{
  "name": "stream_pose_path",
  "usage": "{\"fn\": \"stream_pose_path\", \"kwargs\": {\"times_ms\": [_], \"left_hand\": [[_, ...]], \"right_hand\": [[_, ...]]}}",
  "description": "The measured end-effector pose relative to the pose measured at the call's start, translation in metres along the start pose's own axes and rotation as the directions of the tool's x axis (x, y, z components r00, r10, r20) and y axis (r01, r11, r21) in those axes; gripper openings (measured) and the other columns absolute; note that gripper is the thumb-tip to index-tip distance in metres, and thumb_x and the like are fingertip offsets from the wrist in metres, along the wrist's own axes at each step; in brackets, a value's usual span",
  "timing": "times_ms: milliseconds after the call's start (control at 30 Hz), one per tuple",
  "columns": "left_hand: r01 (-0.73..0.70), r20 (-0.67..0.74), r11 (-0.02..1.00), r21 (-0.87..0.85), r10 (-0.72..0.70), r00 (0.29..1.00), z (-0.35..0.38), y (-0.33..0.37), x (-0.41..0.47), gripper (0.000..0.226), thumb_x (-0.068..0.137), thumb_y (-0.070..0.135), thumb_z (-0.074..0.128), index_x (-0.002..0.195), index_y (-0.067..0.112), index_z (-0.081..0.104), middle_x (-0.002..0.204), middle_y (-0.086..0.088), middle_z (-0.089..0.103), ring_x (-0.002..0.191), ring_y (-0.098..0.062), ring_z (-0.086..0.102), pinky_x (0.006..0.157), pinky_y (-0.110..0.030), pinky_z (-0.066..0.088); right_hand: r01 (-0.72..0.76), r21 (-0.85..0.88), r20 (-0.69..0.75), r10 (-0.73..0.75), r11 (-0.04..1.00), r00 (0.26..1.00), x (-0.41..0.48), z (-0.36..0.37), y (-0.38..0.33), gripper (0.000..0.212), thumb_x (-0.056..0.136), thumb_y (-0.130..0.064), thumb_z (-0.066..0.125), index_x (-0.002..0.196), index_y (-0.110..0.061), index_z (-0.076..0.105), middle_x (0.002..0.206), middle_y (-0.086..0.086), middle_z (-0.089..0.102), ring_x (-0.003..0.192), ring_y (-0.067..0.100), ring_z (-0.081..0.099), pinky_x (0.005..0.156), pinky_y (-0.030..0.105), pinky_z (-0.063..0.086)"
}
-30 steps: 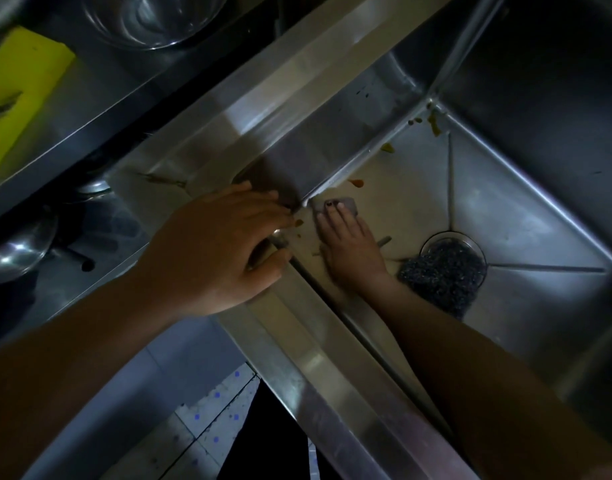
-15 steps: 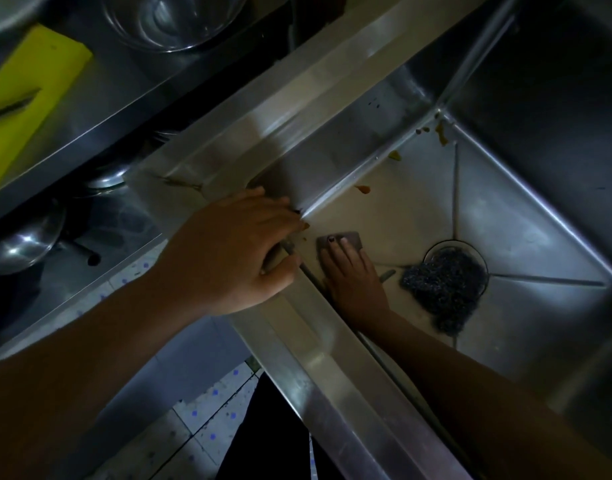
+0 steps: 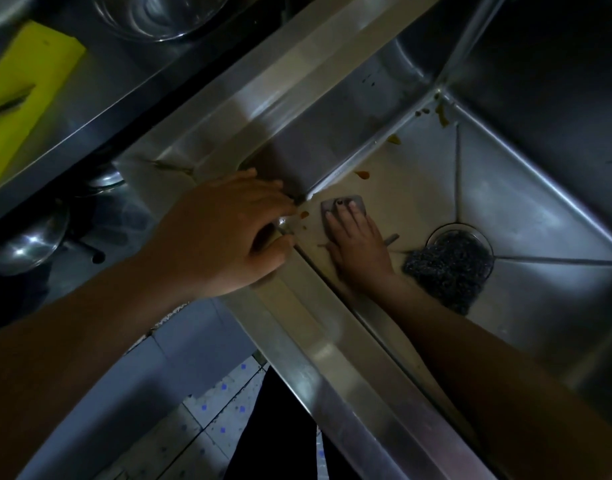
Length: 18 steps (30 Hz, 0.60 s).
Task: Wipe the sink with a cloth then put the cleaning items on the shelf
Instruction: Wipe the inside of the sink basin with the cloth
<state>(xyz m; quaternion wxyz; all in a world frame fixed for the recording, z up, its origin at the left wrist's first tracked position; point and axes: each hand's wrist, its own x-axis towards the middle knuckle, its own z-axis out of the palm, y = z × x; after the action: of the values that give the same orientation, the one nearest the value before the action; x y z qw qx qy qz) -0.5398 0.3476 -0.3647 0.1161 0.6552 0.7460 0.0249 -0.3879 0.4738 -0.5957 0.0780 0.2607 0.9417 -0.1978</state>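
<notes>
A steel sink [image 3: 526,202] fills the right half of the view, with orange food stains along its near-left wall and corner. My right hand [image 3: 358,244] lies flat on the sink floor, fingers pressing a small grey cloth [image 3: 358,199] against it, close to the near corner. My left hand [image 3: 224,233] grips the sink's rim at that corner, fingers curled over the edge. A dark steel-wool scourer [image 3: 450,268] sits over the drain, just right of my right wrist.
A lower steel shelf [image 3: 100,98] at upper left carries a yellow board [image 3: 23,95] and a glass bowl [image 3: 159,15]. Metal bowls [image 3: 27,244] sit underneath it. Tiled floor [image 3: 207,420] shows below the sink's front edge.
My right hand has slid the cloth a short way along the sink floor beside the near wall. The left hand keeps its grip on the rim. The camera shifted slightly.
</notes>
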Motion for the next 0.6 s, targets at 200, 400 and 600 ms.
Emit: {"fn": "stream_pose_path", "kwargs": {"times_ms": [200, 400, 600], "left_hand": [[0.012, -0.017, 0.999, 0.047, -0.011, 1.0, -0.003, 0.004, -0.001, 0.044, 0.08, 0.039, 0.04, 0.101, 0.013, 0.069, 0.102, -0.006, 0.071, 0.102, -0.025, 0.063, 0.096, -0.021, 0.026], [-0.031, -0.047, 0.998, 0.054, 0.034, 0.998, -0.003, 0.0, -0.002, 0.043, 0.079, 0.039, 0.041, 0.1, 0.014, 0.068, 0.1, -0.005, 0.071, 0.1, -0.024, 0.064, 0.091, -0.029, 0.03], [0.057, -0.009, 0.994, -0.098, -0.058, 0.998, 0.004, -0.003, -0.003, 0.051, 0.08, 0.044, 0.04, 0.122, 0.019, 0.057, 0.131, -0.006, 0.055, 0.125, -0.025, 0.046, 0.1, -0.032, 0.031]], "right_hand": [[-0.088, 0.016, 0.016, 0.088, 0.996, 0.996, -0.024, -0.002, -0.003, 0.061, 0.096, -0.034, 0.043, 0.149, -0.016, 0.018, 0.158, 0.012, 0.01, 0.145, 0.033, 0.001, 0.118, 0.043, 0.006], [-0.071, -0.012, -0.027, 0.071, 0.997, 0.997, -0.038, -0.014, -0.002, 0.059, 0.086, -0.011, 0.061, 0.14, -0.01, 0.039, 0.151, 0.013, 0.032, 0.141, 0.033, 0.023, 0.114, 0.04, 0.023], [-0.184, 0.253, 0.118, 0.159, 0.95, 0.98, -0.048, -0.038, 0.015, 0.054, 0.086, -0.015, 0.062, 0.137, -0.015, 0.046, 0.151, 0.004, 0.032, 0.139, 0.021, 0.029, 0.11, 0.021, 0.016]]}}
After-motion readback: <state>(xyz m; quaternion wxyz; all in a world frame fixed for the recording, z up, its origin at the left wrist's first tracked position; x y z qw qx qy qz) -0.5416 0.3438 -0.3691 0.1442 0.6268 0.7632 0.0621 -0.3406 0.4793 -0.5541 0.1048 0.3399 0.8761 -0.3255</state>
